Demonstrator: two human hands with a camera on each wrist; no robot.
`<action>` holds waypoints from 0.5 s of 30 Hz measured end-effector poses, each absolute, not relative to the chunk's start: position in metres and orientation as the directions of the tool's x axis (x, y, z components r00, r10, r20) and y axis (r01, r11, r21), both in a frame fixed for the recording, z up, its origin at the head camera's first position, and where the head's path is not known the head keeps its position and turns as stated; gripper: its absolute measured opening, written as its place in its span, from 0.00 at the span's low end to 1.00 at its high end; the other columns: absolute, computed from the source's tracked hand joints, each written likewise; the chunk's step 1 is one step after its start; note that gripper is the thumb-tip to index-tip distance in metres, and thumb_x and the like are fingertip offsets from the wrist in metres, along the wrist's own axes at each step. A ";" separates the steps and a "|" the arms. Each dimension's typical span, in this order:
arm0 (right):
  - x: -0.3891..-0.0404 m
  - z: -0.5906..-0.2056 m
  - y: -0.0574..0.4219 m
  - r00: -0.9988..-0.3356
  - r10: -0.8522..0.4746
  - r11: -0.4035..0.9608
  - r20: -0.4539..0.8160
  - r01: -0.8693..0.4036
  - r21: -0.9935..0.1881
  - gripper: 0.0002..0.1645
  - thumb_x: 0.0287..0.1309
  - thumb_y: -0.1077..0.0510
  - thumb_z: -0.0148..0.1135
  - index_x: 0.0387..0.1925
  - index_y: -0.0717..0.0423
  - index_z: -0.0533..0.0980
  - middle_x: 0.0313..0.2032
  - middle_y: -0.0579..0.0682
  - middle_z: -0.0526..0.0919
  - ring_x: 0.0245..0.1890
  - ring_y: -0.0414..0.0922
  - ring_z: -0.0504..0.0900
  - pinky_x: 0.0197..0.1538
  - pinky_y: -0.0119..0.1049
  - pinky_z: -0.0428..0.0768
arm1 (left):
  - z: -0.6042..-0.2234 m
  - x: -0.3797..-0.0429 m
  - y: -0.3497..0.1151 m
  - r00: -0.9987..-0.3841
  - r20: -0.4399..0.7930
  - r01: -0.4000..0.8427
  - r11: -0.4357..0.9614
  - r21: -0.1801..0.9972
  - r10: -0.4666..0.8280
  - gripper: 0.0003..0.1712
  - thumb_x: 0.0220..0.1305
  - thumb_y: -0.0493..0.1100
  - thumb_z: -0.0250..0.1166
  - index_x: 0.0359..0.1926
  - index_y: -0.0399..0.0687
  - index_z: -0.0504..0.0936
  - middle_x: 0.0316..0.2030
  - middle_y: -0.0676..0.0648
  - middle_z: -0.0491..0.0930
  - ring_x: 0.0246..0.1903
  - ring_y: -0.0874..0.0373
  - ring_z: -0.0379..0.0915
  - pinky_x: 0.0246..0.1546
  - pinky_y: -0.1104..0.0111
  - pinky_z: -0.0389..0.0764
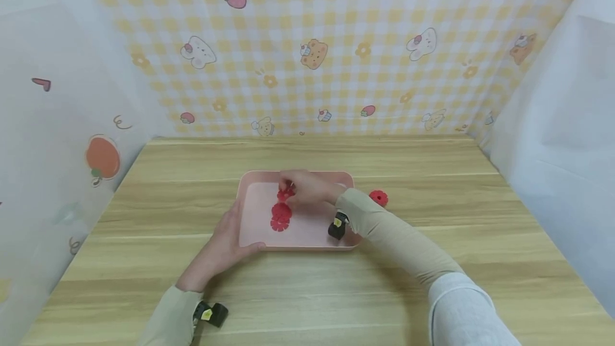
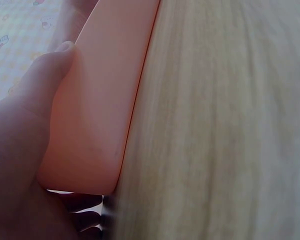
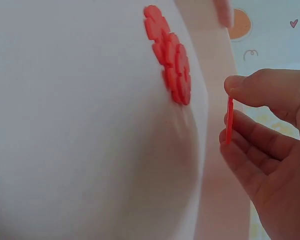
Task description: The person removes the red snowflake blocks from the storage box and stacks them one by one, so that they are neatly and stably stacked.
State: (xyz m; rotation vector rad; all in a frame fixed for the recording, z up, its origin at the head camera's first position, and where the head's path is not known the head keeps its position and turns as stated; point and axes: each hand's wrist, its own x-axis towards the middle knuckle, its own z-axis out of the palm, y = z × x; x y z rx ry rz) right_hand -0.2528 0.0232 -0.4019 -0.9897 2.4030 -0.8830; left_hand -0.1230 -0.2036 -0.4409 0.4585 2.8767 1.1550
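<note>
A shallow pink tray (image 1: 307, 236) lies on the wooden table in the head view. My left hand (image 1: 229, 242) grips its near left corner, thumb along the front wall and fingers around the left side. Over the tray, my right hand (image 1: 307, 188) pinches a thin red notched disc (image 3: 229, 120) between thumb and fingertips; the right wrist view shows it edge-on. On the tray floor, several more red notched discs (image 3: 170, 60) overlap in a short row, close to the held one.
Another red notched disc (image 1: 378, 198) with a centre hole lies on the table, right of the tray and beside my right forearm. A yellow checked cloth (image 1: 312, 84) with printed cartoons hangs behind the table, and white sheeting (image 1: 552, 111) stands along the sides.
</note>
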 end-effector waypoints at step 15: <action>-0.253 -0.382 0.052 -0.727 -0.685 0.589 -0.043 -0.519 -0.620 0.15 0.52 0.62 0.69 0.33 0.55 0.68 0.37 0.43 0.79 0.40 0.42 0.76 0.46 0.31 0.77 | -0.441 -0.123 -0.201 -0.954 0.128 0.284 0.680 0.676 0.272 0.69 0.44 0.59 0.76 0.74 0.40 0.40 0.67 0.35 0.56 0.62 0.40 0.57 0.58 0.41 0.68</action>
